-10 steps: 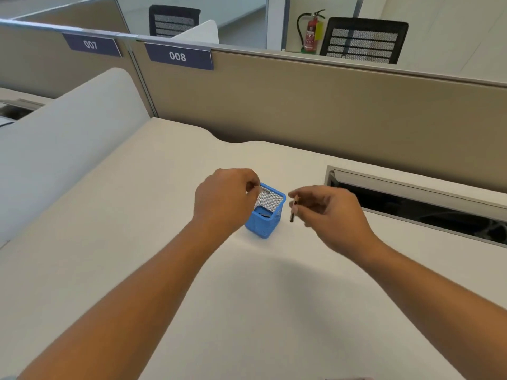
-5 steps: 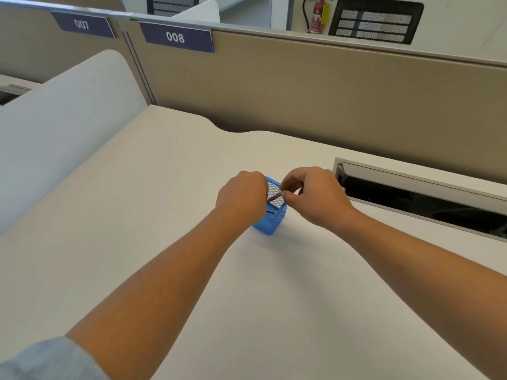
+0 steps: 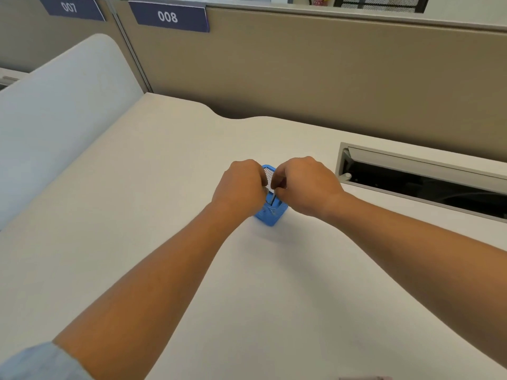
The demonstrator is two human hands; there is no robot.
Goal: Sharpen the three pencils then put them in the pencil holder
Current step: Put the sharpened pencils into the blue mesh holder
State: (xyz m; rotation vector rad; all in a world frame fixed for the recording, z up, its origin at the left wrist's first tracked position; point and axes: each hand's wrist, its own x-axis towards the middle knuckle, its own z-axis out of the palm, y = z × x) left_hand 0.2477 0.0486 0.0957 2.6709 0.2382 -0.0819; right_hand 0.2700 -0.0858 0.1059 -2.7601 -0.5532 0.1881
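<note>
A small blue mesh pencil holder (image 3: 270, 216) stands on the white desk (image 3: 153, 220), mostly covered by my two hands, which meet right above its opening. My right hand (image 3: 306, 185) pinches a thin dark pencil (image 3: 273, 198) that points straight down into the holder. My left hand (image 3: 238, 187) is closed, with a small silver sharpener (image 3: 265, 190) at its fingertips, right beside the pencil. The inside of the holder is hidden, and no other pencil shows.
A beige partition (image 3: 315, 78) with labels 007 and 008 runs along the back of the desk. A pale side divider (image 3: 55, 119) rises on the left. An open cable slot (image 3: 428, 185) lies in the desk at the right.
My right hand came in from the right with the pencil and met my left hand over the holder. The pencil went from slanted to upright. The view tilted down.
</note>
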